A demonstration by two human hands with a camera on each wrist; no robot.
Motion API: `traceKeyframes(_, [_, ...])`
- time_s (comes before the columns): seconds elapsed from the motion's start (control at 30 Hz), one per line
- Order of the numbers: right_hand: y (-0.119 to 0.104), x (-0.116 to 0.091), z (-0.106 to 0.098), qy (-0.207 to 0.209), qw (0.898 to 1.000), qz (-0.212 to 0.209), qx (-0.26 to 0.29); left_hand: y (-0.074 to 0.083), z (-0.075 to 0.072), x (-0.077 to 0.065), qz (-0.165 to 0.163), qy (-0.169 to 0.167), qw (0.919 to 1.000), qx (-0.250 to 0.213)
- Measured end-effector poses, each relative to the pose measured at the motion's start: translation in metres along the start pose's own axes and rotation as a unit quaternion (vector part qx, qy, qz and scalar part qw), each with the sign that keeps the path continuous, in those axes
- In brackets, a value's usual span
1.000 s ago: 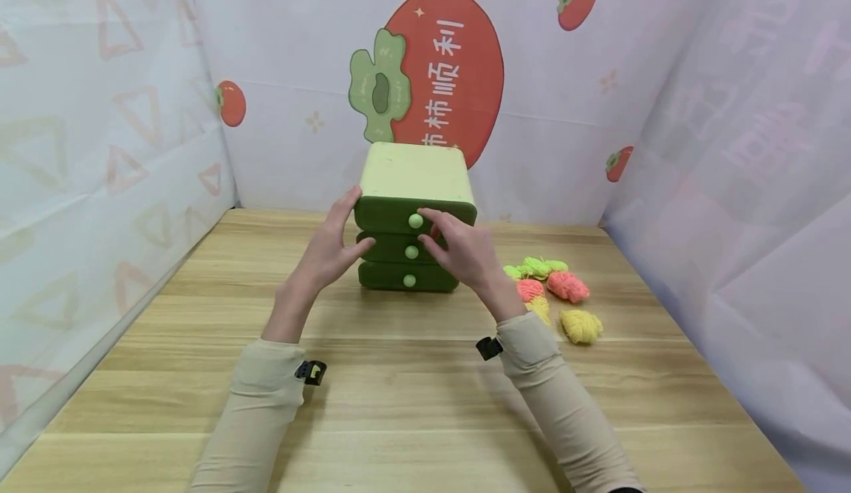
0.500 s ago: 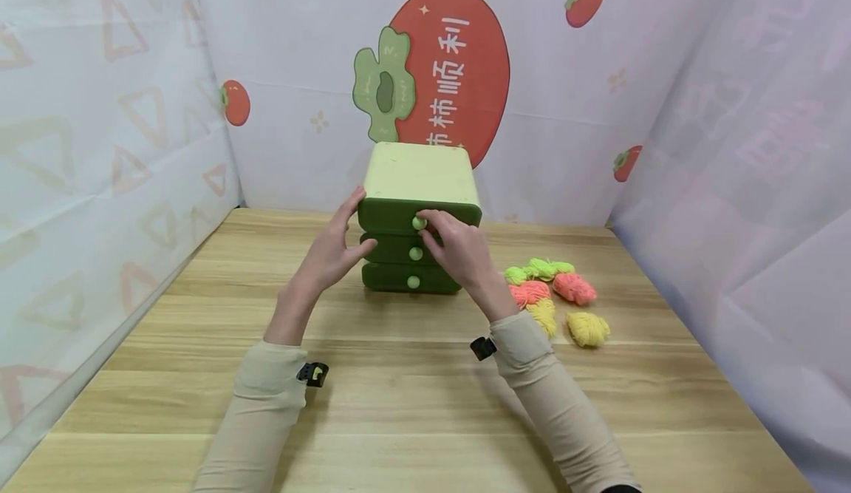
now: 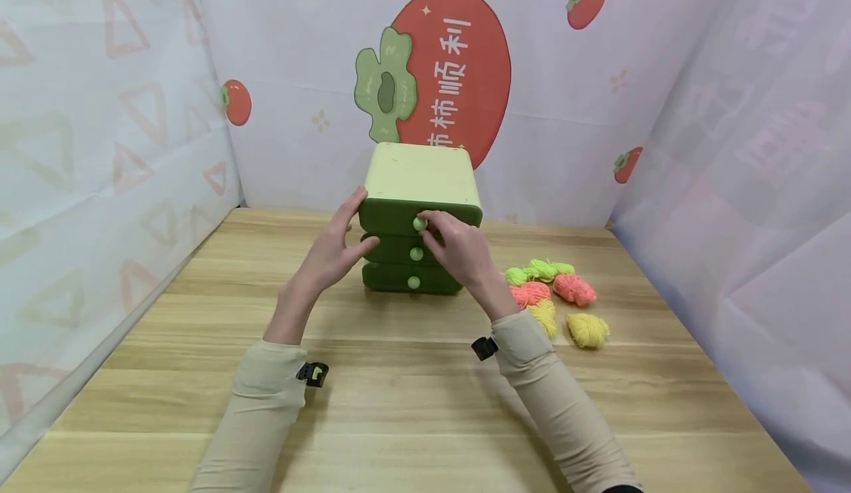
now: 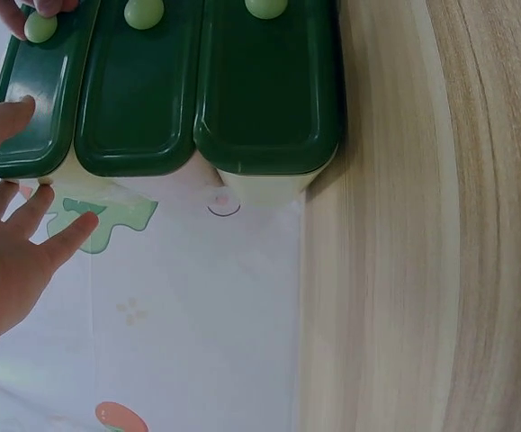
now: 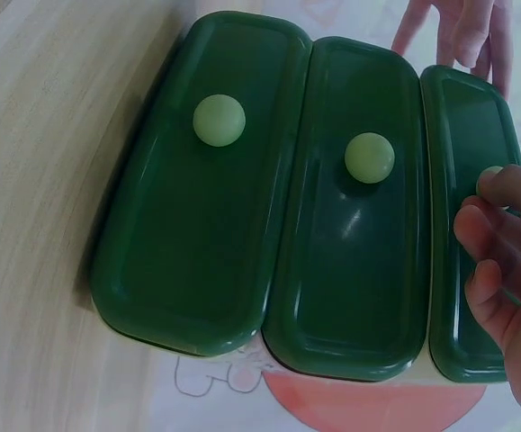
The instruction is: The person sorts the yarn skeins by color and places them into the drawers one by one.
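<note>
A small cabinet (image 3: 422, 171) with a cream top and dark green drawer fronts stands on the wooden table. Its three drawers are stacked, each with a round pale green knob. My right hand (image 3: 462, 249) pinches the top drawer's knob (image 3: 419, 223) between thumb and fingertips; the right wrist view shows the other fingers loosely bent. At the cabinet's left side is my left hand (image 3: 332, 249), fingers extended along the upper left edge and thumb near the drawer fronts. The left wrist view shows those fingers spread beside the top drawer (image 4: 49, 90).
Right of the cabinet lie several small yarn bundles: green yarn (image 3: 541, 269), pink yarn (image 3: 575, 290) and yellow yarn (image 3: 588, 330), some partly behind the right forearm. Printed cloth walls (image 3: 299, 160) enclose the table (image 3: 399, 404) at the back and both sides.
My right fingers have closed in on the top knob and now pinch it. The left hand keeps its place at the cabinet's side. The head view has shifted slightly.
</note>
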State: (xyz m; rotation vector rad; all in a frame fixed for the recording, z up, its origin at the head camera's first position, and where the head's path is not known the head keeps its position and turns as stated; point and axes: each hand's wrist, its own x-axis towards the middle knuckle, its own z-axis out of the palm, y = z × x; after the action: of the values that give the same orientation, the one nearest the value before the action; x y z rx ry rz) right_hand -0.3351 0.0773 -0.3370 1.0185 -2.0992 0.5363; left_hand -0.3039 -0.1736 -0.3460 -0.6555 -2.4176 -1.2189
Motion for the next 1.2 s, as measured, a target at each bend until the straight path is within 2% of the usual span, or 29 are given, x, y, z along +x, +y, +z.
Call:
traceKeyframes(0.37, [0.001,-0.006,-0.004,0.007,1.0,-0.011,0.022,-0.001,0.002,0.001,-0.017,-0.004,0.9992,-0.036])
traceKeyframes(0.53, [0.001,-0.009,-0.005,0.018,0.999,-0.031,0.021,-0.002,0.0,-0.001,-0.039,-0.013,0.998,-0.049])
traceKeyframes(0.73, [0.001,-0.012,-0.007,0.029,0.998,-0.062,0.003,-0.001,-0.003,-0.001,-0.046,-0.021,0.9966,-0.065])
traceKeyframes(1.2, [-0.009,-0.022,-0.016,0.038,0.993,-0.106,-0.022,-0.002,-0.001,-0.004,-0.04,-0.016,0.9979,-0.049])
